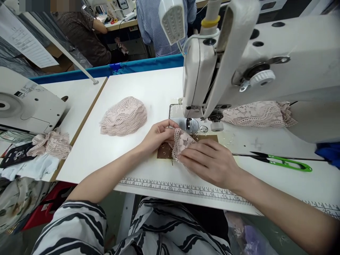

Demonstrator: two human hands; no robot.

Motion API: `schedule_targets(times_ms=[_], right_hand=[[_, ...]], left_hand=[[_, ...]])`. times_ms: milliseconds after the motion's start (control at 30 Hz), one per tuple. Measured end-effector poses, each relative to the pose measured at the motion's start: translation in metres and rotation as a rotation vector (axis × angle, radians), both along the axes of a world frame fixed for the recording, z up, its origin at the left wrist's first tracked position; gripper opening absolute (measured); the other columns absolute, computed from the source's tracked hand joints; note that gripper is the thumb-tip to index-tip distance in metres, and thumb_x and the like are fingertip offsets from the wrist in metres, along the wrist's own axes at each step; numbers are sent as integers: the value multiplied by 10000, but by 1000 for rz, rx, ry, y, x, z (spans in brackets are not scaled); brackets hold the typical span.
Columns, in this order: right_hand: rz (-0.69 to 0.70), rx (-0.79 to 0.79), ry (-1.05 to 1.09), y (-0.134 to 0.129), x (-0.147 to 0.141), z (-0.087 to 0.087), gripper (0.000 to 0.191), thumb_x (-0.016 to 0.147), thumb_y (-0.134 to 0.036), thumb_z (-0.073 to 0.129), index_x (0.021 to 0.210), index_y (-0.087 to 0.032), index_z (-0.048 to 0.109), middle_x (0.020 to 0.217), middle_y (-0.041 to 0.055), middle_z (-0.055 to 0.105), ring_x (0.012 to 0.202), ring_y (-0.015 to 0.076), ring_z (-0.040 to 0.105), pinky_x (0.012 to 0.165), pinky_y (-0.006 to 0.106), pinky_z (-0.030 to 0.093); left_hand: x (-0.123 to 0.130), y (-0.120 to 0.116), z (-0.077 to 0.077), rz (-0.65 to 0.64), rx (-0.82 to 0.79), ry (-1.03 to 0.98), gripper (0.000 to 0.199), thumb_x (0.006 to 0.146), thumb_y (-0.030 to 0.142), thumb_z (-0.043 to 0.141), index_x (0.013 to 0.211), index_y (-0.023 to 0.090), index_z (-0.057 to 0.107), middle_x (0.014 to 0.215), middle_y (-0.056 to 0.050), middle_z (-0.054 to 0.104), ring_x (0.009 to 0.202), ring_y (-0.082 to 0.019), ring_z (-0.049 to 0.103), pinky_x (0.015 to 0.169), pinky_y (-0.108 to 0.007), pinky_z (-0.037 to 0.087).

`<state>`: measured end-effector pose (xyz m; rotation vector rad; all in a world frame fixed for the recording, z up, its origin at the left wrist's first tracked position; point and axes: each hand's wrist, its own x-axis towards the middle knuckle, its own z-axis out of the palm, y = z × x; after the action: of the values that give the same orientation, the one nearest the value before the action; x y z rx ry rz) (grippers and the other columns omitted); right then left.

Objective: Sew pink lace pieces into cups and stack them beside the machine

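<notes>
Between my two hands is a small piece of pale pink lace (183, 141), just in front of the sewing machine's needle area. My left hand (160, 134) pinches its left edge between thumb and fingers. On the right side, my right hand (212, 161) is closed over the lace, with its fingers together and part of the fabric hidden beneath them. The presser foot (188, 124) of the white sewing machine (204, 78) stands just behind the lace. A brown patch (164, 151) on the table lies under the work.
A stack of pink lace pieces (124, 117) lies to the left; more lace (260, 114) rests behind the needle. Green thread snips (284, 162) lie at right. A printed ruler (186, 189) runs along the front edge. Another machine (29, 102) stands left. Two people sit beyond the blue-edged table.
</notes>
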<state>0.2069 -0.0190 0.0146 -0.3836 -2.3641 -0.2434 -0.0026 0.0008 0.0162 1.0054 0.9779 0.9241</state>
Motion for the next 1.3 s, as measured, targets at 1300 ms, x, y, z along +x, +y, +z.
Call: schedule_targets(times_ms=[1300], right_hand=[[-12, -76, -86, 4, 2, -5, 154, 874, -83, 689, 996, -176, 706, 935, 20, 769, 893, 168, 671, 815, 337, 514]], left_hand=[[1, 2, -1, 30, 22, 51, 251, 800, 302, 774, 1000, 177, 688, 758, -16, 722, 618, -86, 610, 596, -211, 488]])
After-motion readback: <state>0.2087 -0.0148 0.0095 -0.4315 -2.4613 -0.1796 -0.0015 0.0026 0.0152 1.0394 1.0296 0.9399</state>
